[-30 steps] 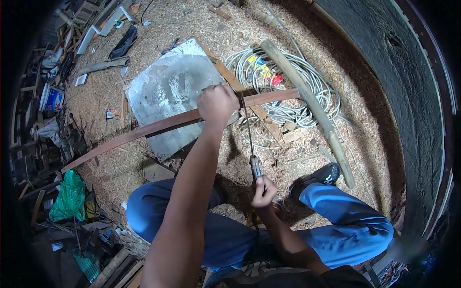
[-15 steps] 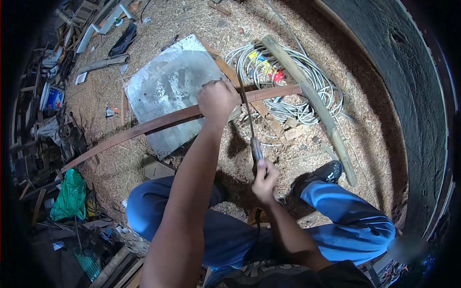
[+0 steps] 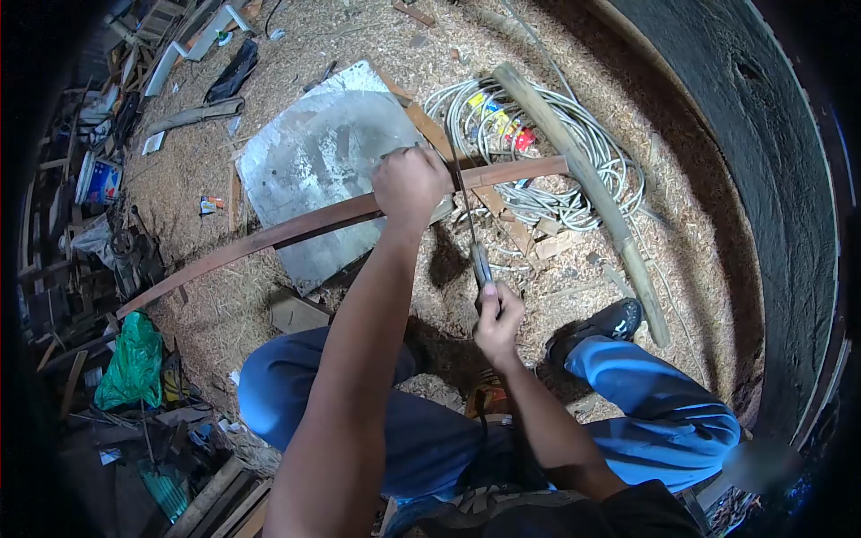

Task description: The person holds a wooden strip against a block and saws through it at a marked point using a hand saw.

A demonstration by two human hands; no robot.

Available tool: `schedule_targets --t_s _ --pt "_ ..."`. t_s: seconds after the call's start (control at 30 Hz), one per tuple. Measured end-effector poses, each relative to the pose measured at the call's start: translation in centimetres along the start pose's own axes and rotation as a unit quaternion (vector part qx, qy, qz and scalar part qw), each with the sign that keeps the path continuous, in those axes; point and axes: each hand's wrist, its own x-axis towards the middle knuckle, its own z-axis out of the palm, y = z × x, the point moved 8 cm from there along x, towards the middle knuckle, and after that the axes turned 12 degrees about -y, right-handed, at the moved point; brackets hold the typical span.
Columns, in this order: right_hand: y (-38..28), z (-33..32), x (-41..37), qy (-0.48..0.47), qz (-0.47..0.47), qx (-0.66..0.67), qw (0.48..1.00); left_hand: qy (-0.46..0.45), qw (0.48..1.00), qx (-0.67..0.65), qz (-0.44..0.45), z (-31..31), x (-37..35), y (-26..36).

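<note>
A long reddish wooden strip (image 3: 332,215) lies slantwise across the middle of the view. My left hand (image 3: 413,184) is closed over it, pressing it from above. Close to that hand's right side, a handsaw (image 3: 465,208) crosses the strip, its narrow blade seen edge-on. My right hand (image 3: 499,325) is wrapped round the saw's handle, thumb on top, nearer my body. Whatever supports the strip under my left hand is mostly hidden.
A grey metal sheet (image 3: 305,143) lies beneath the strip on shavings. Coiled cable (image 3: 619,179) and a round wooden pole (image 3: 583,175) are at the right, beside my shoe (image 3: 610,325). A green plastic bag (image 3: 130,363) and scrap wood fill the left. A dark curved wall (image 3: 717,117) stands at right.
My right hand and the saw have moved slightly away from my body. My left hand stays on the strip, and the whole view has shifted a little.
</note>
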Motion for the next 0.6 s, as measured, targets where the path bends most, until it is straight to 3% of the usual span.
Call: schedule_targets --t_s 0.1,0.17,0.27,0.3,0.37,0.43,0.47,0.6 --pt "0.0 -1.2 -4.6 0.046 -0.088 -0.047 0.994 -0.002 1.0 -0.009 -0.003 -0.4 0.1 0.1" --pt "0.6 -1.4 -5.7 0.036 -0.023 -0.017 0.999 -0.012 1.0 -0.014 -0.006 -0.2 0.1 0.2" --pt "-0.6 -0.7 -2.2 -0.005 -0.014 -0.068 0.998 -0.007 1.0 -0.007 0.005 -0.3 0.2 0.3" --pt "-1.1 -0.5 -0.3 0.01 -0.041 -0.032 0.999 0.003 1.0 -0.007 0.007 -0.2 0.2 0.3" --pt "-0.1 0.0 0.4 -0.008 0.005 -0.02 1.0 0.012 1.0 -0.005 0.008 -0.2 -0.1 0.0" --pt "-1.0 -0.7 -1.8 0.008 -0.011 -0.034 0.999 0.005 1.0 -0.001 0.0 -0.1 0.1 0.0" --pt "-1.2 -1.1 -3.6 0.024 -0.065 -0.037 0.997 0.008 1.0 -0.004 0.001 -0.1 0.2 0.0" --pt "0.0 -1.2 -4.8 0.034 -0.053 -0.057 0.996 0.006 1.0 0.0 0.006 -0.1 0.1 0.2"
